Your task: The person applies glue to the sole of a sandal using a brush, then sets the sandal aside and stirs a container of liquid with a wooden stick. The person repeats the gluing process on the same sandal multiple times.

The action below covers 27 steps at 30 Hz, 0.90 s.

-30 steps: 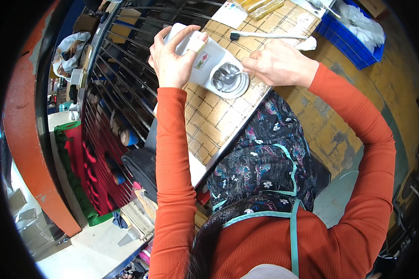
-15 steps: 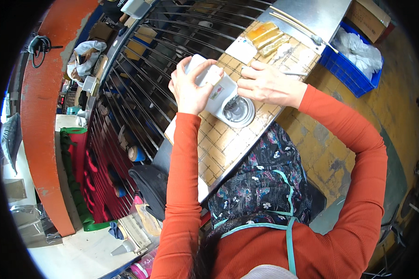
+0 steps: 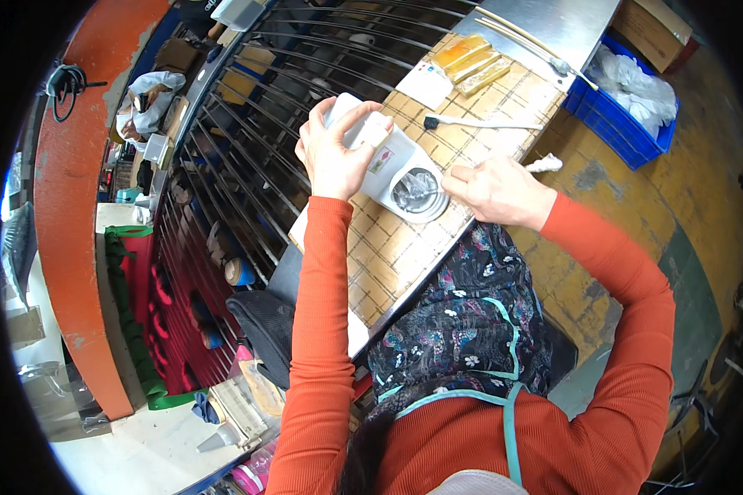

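My left hand (image 3: 336, 148) is closed round the upper part of a long white plastic housing (image 3: 399, 148), tilted over the worktop. A small printed label shows on its face. At its near end is a round opening (image 3: 417, 191) with a shiny, grey, see-through inside. By the right edge of that opening, the fingers of my right hand (image 3: 497, 191) are pinched together. Crumpled white wadding (image 3: 545, 163) sticks out behind the right hand; what the fingertips grip is hidden. Beyond lies a brush (image 3: 483, 124) with black bristles and a white handle.
Amber-coloured bars (image 3: 473, 64) and a white card (image 3: 425, 85) lie farther back on the grid-marked board (image 3: 388, 264). Thin sticks (image 3: 524, 40) rest on the metal tabletop. Right of the table stands a blue crate (image 3: 619, 124) of clear plastic bags; metal bars (image 3: 248, 173) run along the left.
My right hand has moved down and right to the edge of the round opening, uncovering the brush. The white wadding has moved down with it. My left hand has barely shifted.
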Motion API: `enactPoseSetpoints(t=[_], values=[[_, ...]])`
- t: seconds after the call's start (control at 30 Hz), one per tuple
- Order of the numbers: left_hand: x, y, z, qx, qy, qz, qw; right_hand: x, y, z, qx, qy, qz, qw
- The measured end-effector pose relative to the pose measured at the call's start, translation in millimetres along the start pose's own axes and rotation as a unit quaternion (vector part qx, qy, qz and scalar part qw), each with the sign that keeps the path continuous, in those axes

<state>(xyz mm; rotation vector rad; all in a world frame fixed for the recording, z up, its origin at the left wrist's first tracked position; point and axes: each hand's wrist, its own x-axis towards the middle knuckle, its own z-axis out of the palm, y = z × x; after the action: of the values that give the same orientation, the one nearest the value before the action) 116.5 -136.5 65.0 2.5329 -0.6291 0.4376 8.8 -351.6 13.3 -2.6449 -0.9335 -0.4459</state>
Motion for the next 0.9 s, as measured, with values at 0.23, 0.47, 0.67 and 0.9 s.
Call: enactPoseSetpoints(t=[0.23, 0.47, 0.67, 0.9], values=[[-0.7, -1.0, 1.7, 0.006, 0.01, 0.005, 1.0, -12.4, -9.1, -7.9, -0.032, 0.016, -0.026, 0.999], [-4.3, 2.7, 0.0, 0.042, 0.023, 0.001, 0.999, 23.5, 1.9, -21.5, -0.114, 0.052, -0.148, 0.981], [-5.4, 4.7, -3.2, 0.017, 0.029, -0.011, 0.999, 57.5, 12.1, -31.6, -0.132, -0.013, -0.175, 0.976], [-7.0, 3.3, -1.8, 0.021, 0.029, -0.026, 0.999, 41.3, 10.0, -22.1, -0.002, -0.058, -0.064, 0.996]])
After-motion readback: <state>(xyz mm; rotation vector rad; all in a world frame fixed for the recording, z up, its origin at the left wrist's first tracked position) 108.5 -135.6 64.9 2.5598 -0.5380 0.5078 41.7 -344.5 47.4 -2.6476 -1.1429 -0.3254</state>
